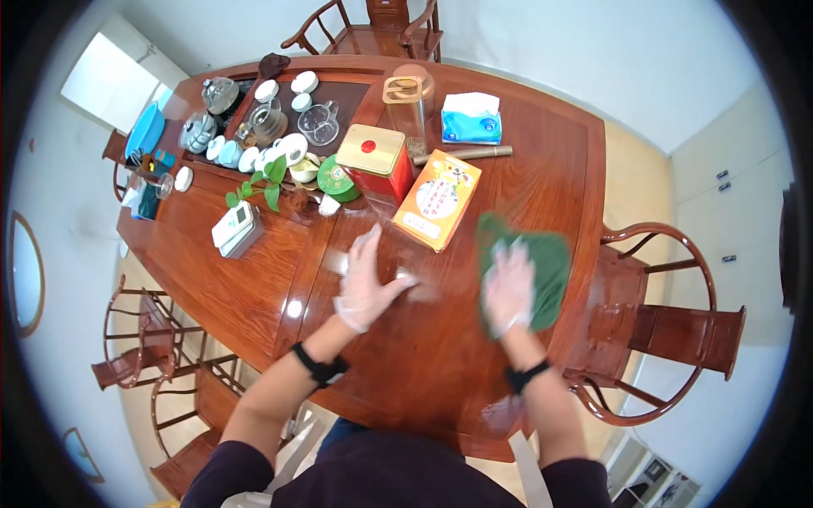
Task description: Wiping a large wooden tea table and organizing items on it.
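Observation:
My right hand [510, 286], in a clear thin glove, holds a green cloth [551, 273] flat against the polished wooden table [406, 362]. The cloth spreads out on both sides of the palm, near the table's right edge. My left hand [365, 279], gloved too, is over the middle of the table with thumb and fingers apart and nothing in it. Whether it touches the wood cannot be told. Just beyond the hands lies an orange printed box [438, 200]. A red tin with a gold lid [375, 159] stands to its left.
A tissue pack [471, 120], a brown tube [470, 154] and a tall clear canister [404, 114] are behind the box. Teaware surrounds a glass pitcher [319, 124] at far left. Nearer are a leafy plant [273, 181] and a grey-white box [237, 228]. A wooden armchair [667, 324] stands right.

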{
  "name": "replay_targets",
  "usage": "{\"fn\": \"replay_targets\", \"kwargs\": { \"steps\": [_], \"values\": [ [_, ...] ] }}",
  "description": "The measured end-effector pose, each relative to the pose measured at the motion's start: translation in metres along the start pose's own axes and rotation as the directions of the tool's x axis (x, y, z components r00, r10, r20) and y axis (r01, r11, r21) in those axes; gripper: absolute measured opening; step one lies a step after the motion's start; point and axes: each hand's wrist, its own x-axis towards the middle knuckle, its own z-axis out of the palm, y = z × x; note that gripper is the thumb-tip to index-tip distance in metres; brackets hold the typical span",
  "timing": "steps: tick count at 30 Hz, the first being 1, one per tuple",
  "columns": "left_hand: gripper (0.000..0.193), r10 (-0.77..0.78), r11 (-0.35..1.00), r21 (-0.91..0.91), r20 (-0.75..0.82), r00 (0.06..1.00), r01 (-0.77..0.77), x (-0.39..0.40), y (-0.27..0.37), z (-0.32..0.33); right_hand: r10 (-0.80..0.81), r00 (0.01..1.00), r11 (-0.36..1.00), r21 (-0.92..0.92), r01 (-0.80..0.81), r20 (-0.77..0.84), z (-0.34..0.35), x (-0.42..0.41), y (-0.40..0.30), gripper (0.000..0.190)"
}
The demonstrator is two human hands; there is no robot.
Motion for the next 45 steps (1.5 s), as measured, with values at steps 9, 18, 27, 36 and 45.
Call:
{"fn": "replay_targets", "kwargs": {
  "steps": [9,18,27,36,45],
  "values": [
    [0.135,-0.238,0.969,-0.121,-0.218,0.946,0.216,0.05,0.037,0.086,-0.521,0.853,0.756,0.456,0.47,-0.016,0.0,-0.156,-0.075,0.046],
    [0.122,-0.031,0.974,-0.225,-0.053,0.998,0.018,-0.013,0.022,0.014,0.15,0.968,0.973,0.205,-0.108,-0.202,0.025,0.031,0.089,0.053],
    [0.115,-0.18,0.95,0.172,-0.377,0.908,0.26,-0.135,-0.107,-0.109,-0.06,0.984,0.986,0.144,0.085,-0.17,0.012,0.048,-0.058,0.056],
    [0.114,-0.307,0.932,0.05,-0.421,0.854,0.359,-0.132,-0.178,-0.121,-0.672,0.725,0.589,0.486,0.646,-0.15,0.007,-0.051,-0.169,0.04],
    [0.116,-0.204,0.942,0.167,-0.398,0.894,0.29,-0.119,-0.125,-0.137,0.337,0.876,0.941,0.141,-0.306,-0.345,0.04,0.104,0.115,0.049]
  ]
}}
